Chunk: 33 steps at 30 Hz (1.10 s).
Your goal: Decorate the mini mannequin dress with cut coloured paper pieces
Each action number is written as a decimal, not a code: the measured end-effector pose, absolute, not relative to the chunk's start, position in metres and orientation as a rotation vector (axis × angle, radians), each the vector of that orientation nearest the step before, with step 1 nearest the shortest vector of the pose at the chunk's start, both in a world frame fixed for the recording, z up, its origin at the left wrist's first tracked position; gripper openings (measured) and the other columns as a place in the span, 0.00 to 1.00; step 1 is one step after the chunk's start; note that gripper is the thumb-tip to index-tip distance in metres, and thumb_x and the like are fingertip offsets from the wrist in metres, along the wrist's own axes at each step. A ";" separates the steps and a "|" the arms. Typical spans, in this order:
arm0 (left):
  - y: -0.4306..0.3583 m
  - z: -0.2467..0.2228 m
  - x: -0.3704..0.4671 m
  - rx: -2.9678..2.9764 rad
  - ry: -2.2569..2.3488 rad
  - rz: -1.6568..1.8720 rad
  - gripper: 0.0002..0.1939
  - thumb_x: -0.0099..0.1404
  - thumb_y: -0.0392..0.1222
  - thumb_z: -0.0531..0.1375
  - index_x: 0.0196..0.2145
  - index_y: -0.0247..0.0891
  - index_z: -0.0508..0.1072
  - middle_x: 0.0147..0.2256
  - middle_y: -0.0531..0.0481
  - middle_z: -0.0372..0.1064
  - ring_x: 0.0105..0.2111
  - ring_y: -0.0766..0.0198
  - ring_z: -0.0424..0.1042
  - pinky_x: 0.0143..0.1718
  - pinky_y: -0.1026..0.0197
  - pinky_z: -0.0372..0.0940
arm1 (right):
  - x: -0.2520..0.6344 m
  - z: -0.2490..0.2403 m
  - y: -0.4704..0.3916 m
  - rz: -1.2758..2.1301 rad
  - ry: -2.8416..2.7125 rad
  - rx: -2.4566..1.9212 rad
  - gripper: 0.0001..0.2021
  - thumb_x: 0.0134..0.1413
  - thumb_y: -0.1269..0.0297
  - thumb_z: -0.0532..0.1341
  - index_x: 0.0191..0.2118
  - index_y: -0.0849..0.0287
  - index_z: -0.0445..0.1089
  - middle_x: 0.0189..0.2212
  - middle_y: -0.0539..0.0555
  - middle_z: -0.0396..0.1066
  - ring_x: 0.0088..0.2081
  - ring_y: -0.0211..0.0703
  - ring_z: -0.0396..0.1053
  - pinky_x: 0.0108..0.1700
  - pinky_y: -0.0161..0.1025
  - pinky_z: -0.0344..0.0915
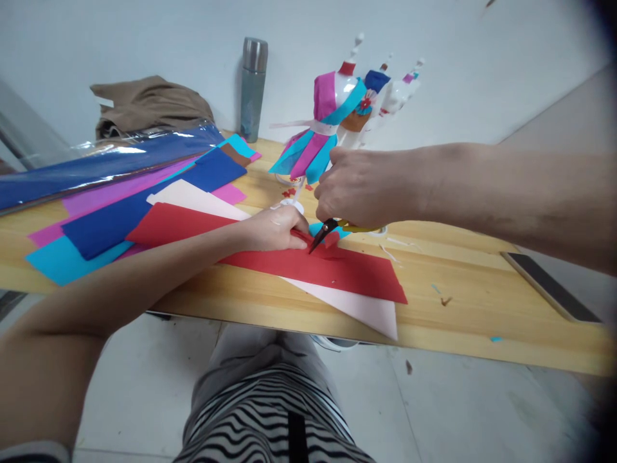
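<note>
Just above a long red paper sheet (357,273), my left hand (277,228) pinches a bunched red paper piece (301,236) between thumb and fingers. My right hand (349,183) is closed round scissors (322,235) with dark blades and yellow handles. Their tips point down and left, close beside the red piece; whether they touch it I cannot tell. A pale pink sheet (357,308) sticks out from under the red one. Behind my right hand stands a white bottle-like figure (346,87) dressed in magenta and turquoise strips, with a pale ribbon round its middle.
Blue, magenta and turquoise sheets (106,225) lie fanned at the left, beside a clear plastic packet (96,161). A brown cloth (149,103) and a flask (253,90) are at the back. Other decorated figures (376,83) stand behind. A phone (549,286) rests at the right edge.
</note>
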<state>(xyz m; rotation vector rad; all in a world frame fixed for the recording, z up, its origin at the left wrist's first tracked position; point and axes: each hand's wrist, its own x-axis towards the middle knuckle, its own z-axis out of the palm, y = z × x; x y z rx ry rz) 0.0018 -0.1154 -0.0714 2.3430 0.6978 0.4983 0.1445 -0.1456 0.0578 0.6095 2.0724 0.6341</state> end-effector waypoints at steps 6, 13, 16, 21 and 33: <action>-0.118 -0.070 0.002 2.315 0.741 0.477 0.08 0.58 0.39 0.64 0.33 0.36 0.82 0.32 0.50 0.78 0.34 0.61 0.74 0.39 0.63 0.61 | 0.146 0.055 -0.140 0.606 2.124 0.655 0.07 0.47 0.79 0.64 0.27 0.60 0.73 0.22 0.49 0.70 0.32 0.43 0.71 0.40 0.44 0.53; -0.118 -0.072 0.001 2.306 0.676 0.526 0.06 0.57 0.40 0.65 0.31 0.36 0.82 0.30 0.51 0.77 0.33 0.62 0.74 0.37 0.64 0.61 | 0.141 0.053 -0.138 0.432 2.196 0.849 0.11 0.45 0.82 0.67 0.20 0.66 0.70 0.17 0.40 0.66 0.37 0.37 0.72 0.47 0.45 0.54; -0.118 -0.070 0.001 2.311 0.656 0.537 0.06 0.57 0.39 0.64 0.31 0.37 0.82 0.30 0.52 0.77 0.33 0.63 0.74 0.37 0.64 0.61 | 0.139 0.053 -0.139 0.476 2.162 0.799 0.08 0.46 0.82 0.67 0.23 0.64 0.73 0.16 0.41 0.65 0.35 0.39 0.72 0.45 0.46 0.54; -0.119 -0.069 0.001 2.330 0.643 0.525 0.07 0.58 0.37 0.63 0.32 0.37 0.82 0.30 0.52 0.78 0.34 0.62 0.74 0.38 0.64 0.62 | 0.139 0.057 -0.142 0.626 2.065 0.609 0.08 0.54 0.80 0.63 0.30 0.60 0.73 0.17 0.43 0.62 0.27 0.37 0.66 0.39 0.43 0.50; -0.113 -0.069 -0.004 2.287 0.757 0.317 0.08 0.58 0.41 0.60 0.27 0.34 0.77 0.25 0.54 0.66 0.29 0.65 0.66 0.32 0.63 0.55 | 0.168 0.053 -0.134 0.680 2.149 0.539 0.07 0.54 0.74 0.64 0.32 0.55 0.76 0.25 0.50 0.71 0.27 0.41 0.65 0.37 0.45 0.50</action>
